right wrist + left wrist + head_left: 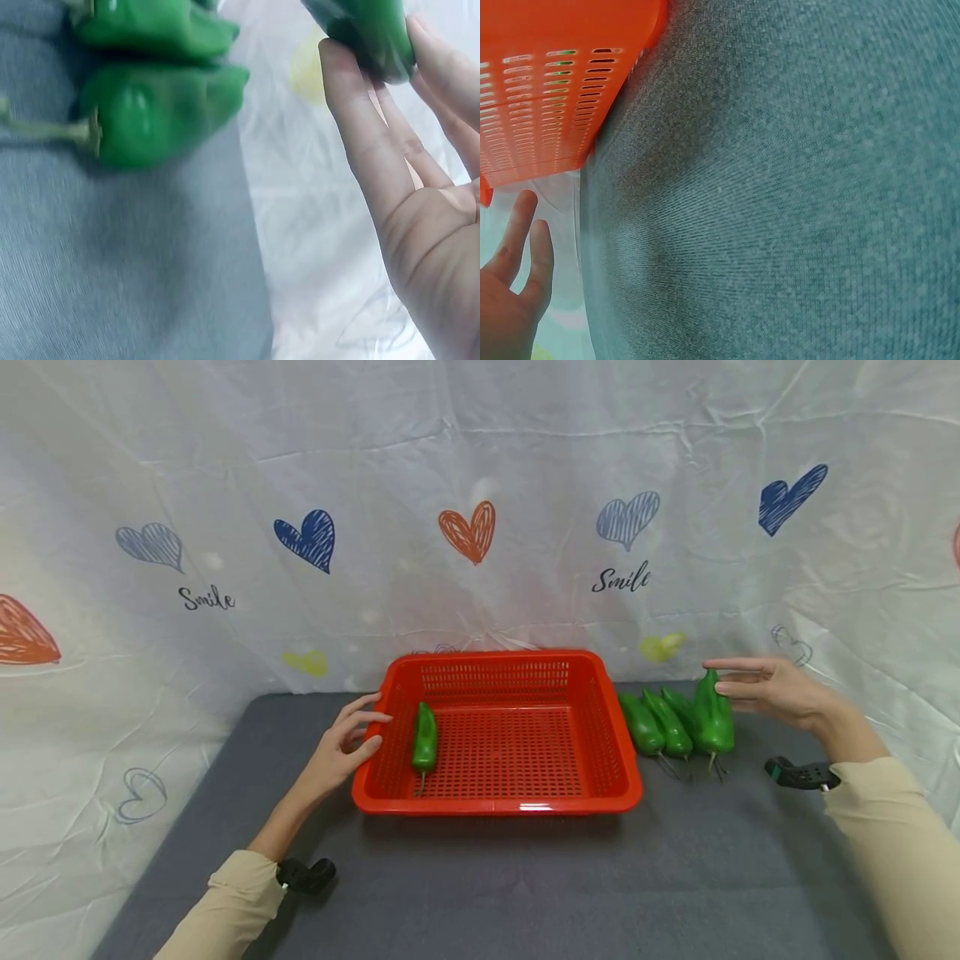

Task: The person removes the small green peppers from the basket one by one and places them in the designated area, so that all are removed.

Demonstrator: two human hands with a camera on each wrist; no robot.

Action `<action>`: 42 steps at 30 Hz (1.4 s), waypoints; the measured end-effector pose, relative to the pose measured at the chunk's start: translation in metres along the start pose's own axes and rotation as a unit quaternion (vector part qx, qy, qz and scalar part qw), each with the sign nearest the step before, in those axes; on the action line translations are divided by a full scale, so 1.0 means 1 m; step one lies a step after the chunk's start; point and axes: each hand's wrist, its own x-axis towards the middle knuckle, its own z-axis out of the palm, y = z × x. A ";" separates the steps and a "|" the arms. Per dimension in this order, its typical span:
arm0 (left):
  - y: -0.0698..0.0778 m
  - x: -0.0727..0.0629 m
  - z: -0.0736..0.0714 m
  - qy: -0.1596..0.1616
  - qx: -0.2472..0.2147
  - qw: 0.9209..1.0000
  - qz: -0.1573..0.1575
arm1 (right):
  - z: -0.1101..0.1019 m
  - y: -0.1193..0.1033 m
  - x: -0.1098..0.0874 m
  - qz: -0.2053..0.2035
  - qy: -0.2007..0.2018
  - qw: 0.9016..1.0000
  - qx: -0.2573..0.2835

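At the right, my right hand (783, 693) pinches a green pepper (708, 693) near its tip, between thumb and fingers. In the right wrist view this pepper (371, 34) is cut off by the top edge, the fingertips (341, 56) against its narrow end. Several more green peppers (670, 727) lie side by side just left of the hand. My left hand (341, 747) rests at the left rim of a red plastic basket (495, 806), its fingers loosely extended. Inside the basket, along its left side, lies one green pepper (424, 739).
A dark grey cloth (495, 893) covers the table under the basket and peppers. Behind rises a white curtain (525, 460) printed with hearts and "Smile". The loose peppers lie close against the basket's right side, stems toward the front.
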 end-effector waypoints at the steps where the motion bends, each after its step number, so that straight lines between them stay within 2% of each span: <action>1: 0.000 0.000 0.000 0.001 0.002 1.000 0.000 | -0.004 0.001 0.000 0.006 0.002 1.000 -0.011; 6: 0.000 0.001 0.000 0.001 0.003 1.000 -0.003 | -0.020 0.005 -0.003 0.026 0.010 0.997 -0.072; 10: -0.001 0.001 0.000 0.000 -0.003 1.000 -0.003 | -0.031 0.008 -0.005 0.030 0.009 0.995 -0.096; 13: -0.001 0.000 0.000 0.000 -0.003 1.000 -0.002 | -0.039 0.011 -0.006 0.031 0.019 0.995 -0.091; 20: 0.001 0.000 -0.001 -0.001 -0.002 1.000 -0.002 | -0.050 0.022 -0.008 0.027 0.051 0.998 -0.036; 28: 0.000 0.000 -0.001 -0.001 -0.003 1.000 -0.004 | -0.049 0.034 -0.008 0.028 0.056 0.996 -0.059; 35: 0.001 0.000 -0.001 0.000 -0.003 1.000 -0.006 | -0.047 0.039 0.000 0.042 0.058 0.994 -0.087; 42: 0.002 0.001 0.000 0.000 0.000 1.000 -0.005 | -0.045 0.050 0.009 0.035 0.060 0.995 -0.071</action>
